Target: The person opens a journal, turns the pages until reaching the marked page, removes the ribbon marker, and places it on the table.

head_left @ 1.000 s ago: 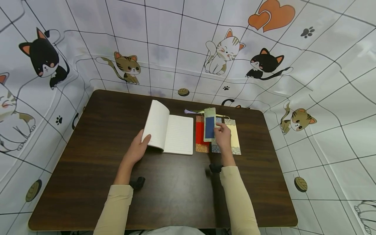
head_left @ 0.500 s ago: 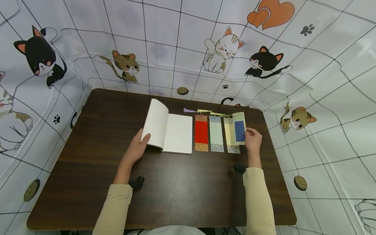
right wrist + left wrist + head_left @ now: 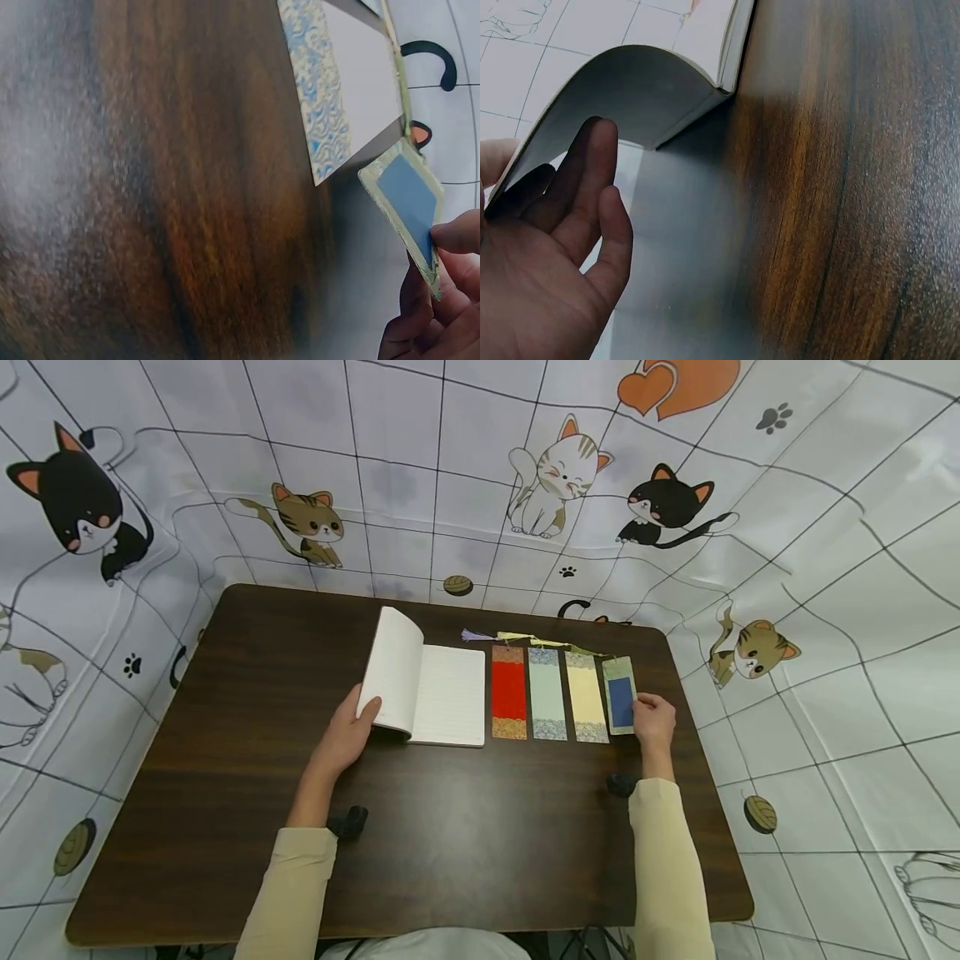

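Note:
An open lined notebook (image 3: 450,697) lies left of the row of bookmarks. My left hand (image 3: 347,731) holds its raised left side, thumb on the page and fingers behind; the left wrist view shows the curved underside (image 3: 641,90) above those fingers. At the row's right end, my right hand (image 3: 655,722) pinches the right edge of a pale green bookmark with a blue panel (image 3: 620,697). In the right wrist view this bookmark (image 3: 409,195) is tilted up between thumb and fingers. Beside it lie a cream bookmark (image 3: 587,693), a pale mint one (image 3: 548,689) and a red one (image 3: 508,689).
Tassels, one purple (image 3: 476,635) and others yellow-green, stretch leftward above the bookmarks. The dark wooden table (image 3: 465,835) has its back edge just behind them. A cloth printed with cats (image 3: 307,527) hangs behind and at both sides.
My right hand has carried the green and blue bookmark rightward from above the other bookmarks to the right of the cream one, and lower. The left hand keeps its hold on the notebook.

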Motion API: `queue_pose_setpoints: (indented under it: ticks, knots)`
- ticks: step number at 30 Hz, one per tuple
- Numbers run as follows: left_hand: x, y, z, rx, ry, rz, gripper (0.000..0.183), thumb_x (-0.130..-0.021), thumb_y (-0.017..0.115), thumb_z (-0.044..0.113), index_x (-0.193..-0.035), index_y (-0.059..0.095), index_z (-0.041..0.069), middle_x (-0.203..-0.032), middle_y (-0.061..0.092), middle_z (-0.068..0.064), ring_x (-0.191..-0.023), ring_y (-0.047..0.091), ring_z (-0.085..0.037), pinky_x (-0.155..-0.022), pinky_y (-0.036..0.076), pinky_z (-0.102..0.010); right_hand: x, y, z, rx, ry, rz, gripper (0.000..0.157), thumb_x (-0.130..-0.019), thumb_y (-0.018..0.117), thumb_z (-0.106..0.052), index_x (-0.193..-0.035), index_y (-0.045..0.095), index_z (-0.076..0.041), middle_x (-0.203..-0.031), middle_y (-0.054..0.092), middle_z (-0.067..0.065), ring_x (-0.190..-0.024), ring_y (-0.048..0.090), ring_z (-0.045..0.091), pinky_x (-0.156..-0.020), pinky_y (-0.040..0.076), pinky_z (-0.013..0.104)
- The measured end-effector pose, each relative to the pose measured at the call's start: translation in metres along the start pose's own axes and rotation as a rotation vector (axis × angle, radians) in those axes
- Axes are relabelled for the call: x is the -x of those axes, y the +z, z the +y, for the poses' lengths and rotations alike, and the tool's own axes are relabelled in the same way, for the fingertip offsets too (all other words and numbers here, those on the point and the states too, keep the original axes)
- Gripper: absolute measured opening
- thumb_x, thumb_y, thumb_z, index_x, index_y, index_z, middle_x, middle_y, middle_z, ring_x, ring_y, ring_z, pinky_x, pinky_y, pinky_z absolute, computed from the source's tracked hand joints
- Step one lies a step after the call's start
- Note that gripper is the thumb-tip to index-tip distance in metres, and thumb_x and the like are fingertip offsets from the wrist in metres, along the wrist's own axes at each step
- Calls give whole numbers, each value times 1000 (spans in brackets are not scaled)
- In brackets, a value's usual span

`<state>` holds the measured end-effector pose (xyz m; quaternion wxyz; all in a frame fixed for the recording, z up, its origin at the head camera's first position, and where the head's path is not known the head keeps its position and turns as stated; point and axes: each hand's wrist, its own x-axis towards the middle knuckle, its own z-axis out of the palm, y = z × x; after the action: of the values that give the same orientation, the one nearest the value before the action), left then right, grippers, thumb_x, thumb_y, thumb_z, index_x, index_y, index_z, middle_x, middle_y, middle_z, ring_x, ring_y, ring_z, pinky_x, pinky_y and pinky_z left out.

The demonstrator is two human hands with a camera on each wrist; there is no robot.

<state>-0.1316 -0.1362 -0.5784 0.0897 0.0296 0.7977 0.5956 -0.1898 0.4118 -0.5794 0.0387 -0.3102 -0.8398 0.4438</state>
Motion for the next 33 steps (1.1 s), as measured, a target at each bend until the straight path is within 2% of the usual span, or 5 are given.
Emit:
queue_pose_setpoints:
  ticks: [9,16,21,24,33]
  knots:
    - [-2,5,10,4,37,18,61,-117,45,38,-170,31,10,-165,45,-21,-153,43,-41,-125,34,-64,-6,-2,3,198,25,18,41,-111,50,-30,-144,67,-13,-141,68,16,-122,64,41,-98,53,60]
    - [-2,16,21,-27,20,51,64,-115,45,51,-166,37,13,-154,56,-22,-137,56,-39,-113,44,-58,3,1,6,234,-2,53,46,-112,46,-37,-143,66,-9,-142,66,19,-124,63,44,-106,48,66]
    - [-6,41,33,-101,24,84,71,-113,46,57,-170,28,19,-155,54,-21,-133,59,-40,-106,49,-62,16,11,4,188,-74,102,44,-112,47,-32,-139,68,-5,-143,65,22,-127,60,47,-117,35,69]
    - [-8,59,41,-182,34,102,69,-111,50,56,-168,32,21,-154,54,-16,-134,60,-39,-104,49,-66,26,22,-1,180,-121,111,42,-111,49,-30,-138,69,-5,-149,60,22,-137,55,47,-120,26,72]
    - [-12,110,44,-535,47,229,52,-109,58,48,-150,59,16,-147,61,-14,-134,60,-39,-105,51,-63,62,63,-9,176,-267,121,36,-109,54,-29,-129,75,-8,-149,61,17,-143,51,42,-115,28,71]
